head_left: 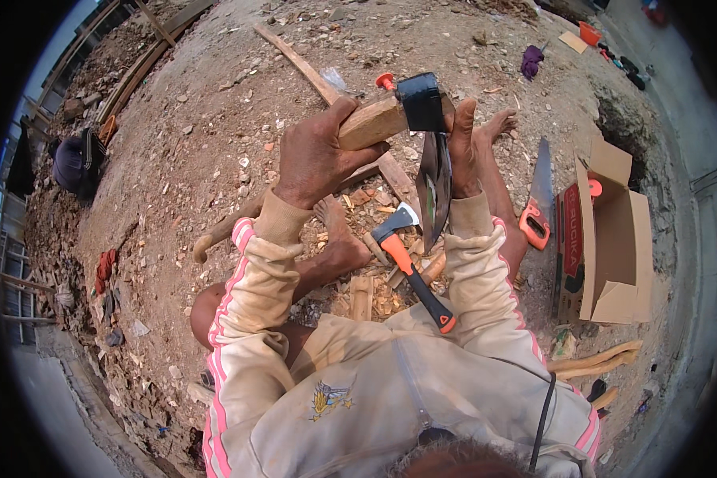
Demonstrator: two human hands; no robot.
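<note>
I hold up a hoe, with its black metal collar (421,102) around the end of a pale wooden handle (372,122) and its dark blade (434,187) hanging edge-on below. My left hand (315,155) is closed around the wood, left of the collar. On the other side my right hand (464,151) grips the hoe by its head, thumb upward, its fingers partly hidden behind the metal. Between my legs, an axe (402,255) with an orange and black handle leans over wood chips (378,299) and cut wood pieces.
To the right lie a handsaw (538,199) with an orange grip and an opened cardboard box (621,239). A long wooden strip (299,65) lies ahead on stony ground. Curved wood pieces (597,361) rest at lower right, and a rounded pole (223,229) lies at left.
</note>
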